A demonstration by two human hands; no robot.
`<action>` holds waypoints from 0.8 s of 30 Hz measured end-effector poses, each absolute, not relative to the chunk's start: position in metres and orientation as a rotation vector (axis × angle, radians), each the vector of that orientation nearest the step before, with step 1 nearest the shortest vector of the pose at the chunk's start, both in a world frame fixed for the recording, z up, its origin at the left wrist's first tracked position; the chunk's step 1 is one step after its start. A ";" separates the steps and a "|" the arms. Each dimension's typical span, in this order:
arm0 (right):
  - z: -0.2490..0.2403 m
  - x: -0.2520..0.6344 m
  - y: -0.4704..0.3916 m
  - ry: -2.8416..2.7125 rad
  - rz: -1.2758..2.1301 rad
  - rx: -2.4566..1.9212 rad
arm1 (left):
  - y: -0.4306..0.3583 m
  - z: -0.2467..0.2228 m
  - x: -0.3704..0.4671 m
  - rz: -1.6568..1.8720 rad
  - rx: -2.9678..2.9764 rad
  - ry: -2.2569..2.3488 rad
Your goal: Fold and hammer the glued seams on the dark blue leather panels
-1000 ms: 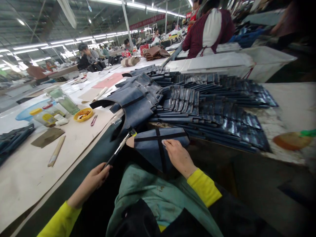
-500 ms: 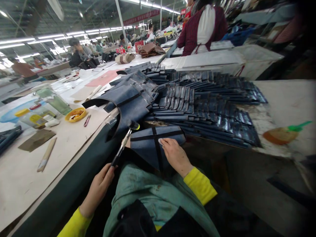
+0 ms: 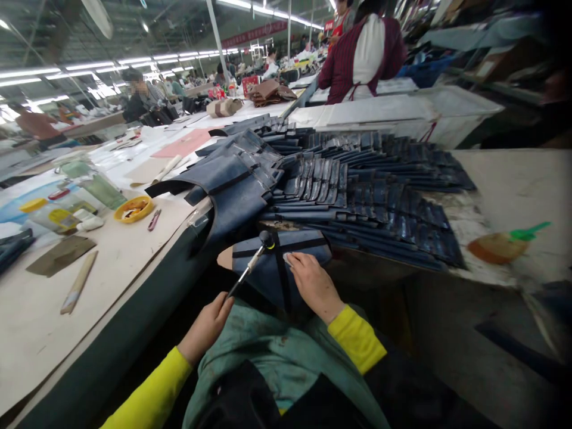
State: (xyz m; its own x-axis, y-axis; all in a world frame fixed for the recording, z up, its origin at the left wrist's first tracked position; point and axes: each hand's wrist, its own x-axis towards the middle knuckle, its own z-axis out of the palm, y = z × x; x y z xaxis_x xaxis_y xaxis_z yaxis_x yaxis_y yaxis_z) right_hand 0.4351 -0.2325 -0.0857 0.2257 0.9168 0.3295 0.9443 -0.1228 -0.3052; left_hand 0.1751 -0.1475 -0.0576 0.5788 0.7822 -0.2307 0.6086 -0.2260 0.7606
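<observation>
My left hand (image 3: 208, 325) is closed round the dark handle of a hammer (image 3: 248, 269). Its black head is over the left half of a blue leather piece (image 3: 297, 243) crossed by two black strips; whether it touches is unclear. The piece sits in front of my lap, its tan left end showing. My right hand (image 3: 315, 286) rests at the crossing strips, fingers bent together round a small white wad (image 3: 286, 257) against the leather. Just beyond, a curved blue leather panel (image 3: 236, 196) with a black strip hangs over the table edge.
Stacked blue leather pieces (image 3: 384, 208) spread across the table. At left are a yellow dish (image 3: 133, 209), a pink cutter (image 3: 154, 220), a wooden stick (image 3: 79, 282) and a glass jar (image 3: 105, 189). An amber bottle (image 3: 500, 247) with a green spout lies right. A co-worker (image 3: 364, 53) is beyond.
My left hand has moved right and the hammer head has swung from the piece's left end towards the crossing strips. My right hand stays almost in place on the leather.
</observation>
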 end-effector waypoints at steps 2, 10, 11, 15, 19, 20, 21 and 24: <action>-0.087 0.435 -0.233 -1.719 -0.083 -2.055 | -0.146 -0.059 0.178 0.272 1.932 1.119; -0.088 0.435 -0.237 -1.731 -0.105 -2.047 | -0.148 -0.062 0.176 0.218 1.971 1.102; -0.088 0.435 -0.237 -1.735 -0.103 -2.050 | -0.147 -0.062 0.177 0.187 1.986 1.103; -0.087 0.436 -0.240 -1.735 -0.091 -2.052 | -0.146 -0.058 0.177 0.279 1.976 1.128; -0.087 0.435 -0.243 -1.718 -0.096 -2.040 | -0.152 -0.058 0.178 0.247 1.975 1.077; -0.087 0.435 -0.244 -1.717 -0.096 -2.039 | -0.154 -0.058 0.179 0.197 1.988 1.060; -0.087 0.435 -0.244 -1.718 -0.094 -2.040 | -0.155 -0.058 0.179 0.156 1.999 1.050; -0.089 0.436 -0.246 -1.718 -0.094 -2.043 | -0.156 -0.053 0.179 0.188 1.995 1.068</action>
State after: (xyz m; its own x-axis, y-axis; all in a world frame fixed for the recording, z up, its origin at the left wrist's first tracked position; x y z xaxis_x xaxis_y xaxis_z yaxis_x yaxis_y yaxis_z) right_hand 0.4358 -0.2455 -0.0889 0.2151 0.9145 0.3428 0.9465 -0.1087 -0.3039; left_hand 0.1794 -0.1560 -0.0534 0.6250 0.7427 -0.2405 0.6163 -0.2804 0.7359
